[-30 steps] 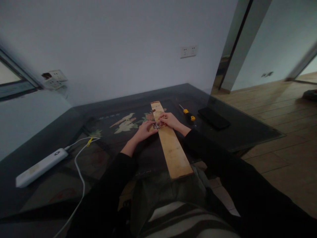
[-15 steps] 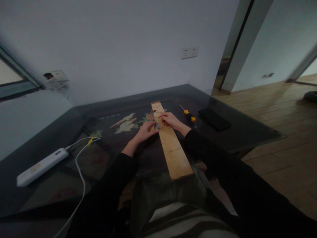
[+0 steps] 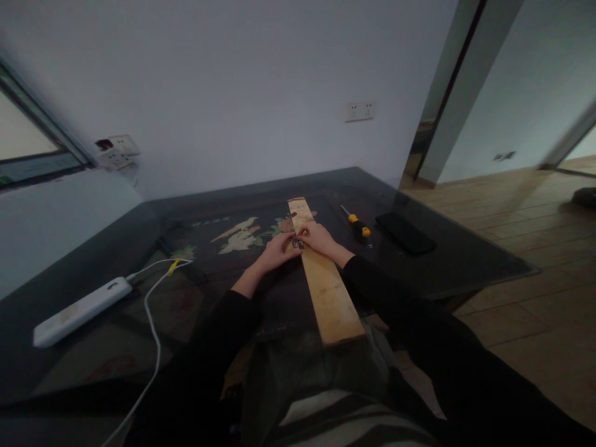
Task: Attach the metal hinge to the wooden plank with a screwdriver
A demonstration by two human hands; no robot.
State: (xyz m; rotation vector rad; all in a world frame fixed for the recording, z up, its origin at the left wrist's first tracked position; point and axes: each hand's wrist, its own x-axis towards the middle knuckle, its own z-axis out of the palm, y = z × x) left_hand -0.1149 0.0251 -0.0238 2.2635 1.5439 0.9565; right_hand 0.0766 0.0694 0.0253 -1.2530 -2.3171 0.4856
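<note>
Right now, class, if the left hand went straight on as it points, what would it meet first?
The left hand would likely meet the small metal piece on the wooden board; depth is unclear.

A dark table [image 3: 465, 264] carries a board [image 3: 329, 298], screwdriver [image 3: 357, 225], black slab [image 3: 405, 233], white bar [image 3: 82, 312] and cable [image 3: 159, 351].

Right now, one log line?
left hand: at metal fitting; right hand: beside it; wooden board: beneath fitting; yellow-black screwdriver: on table
</note>
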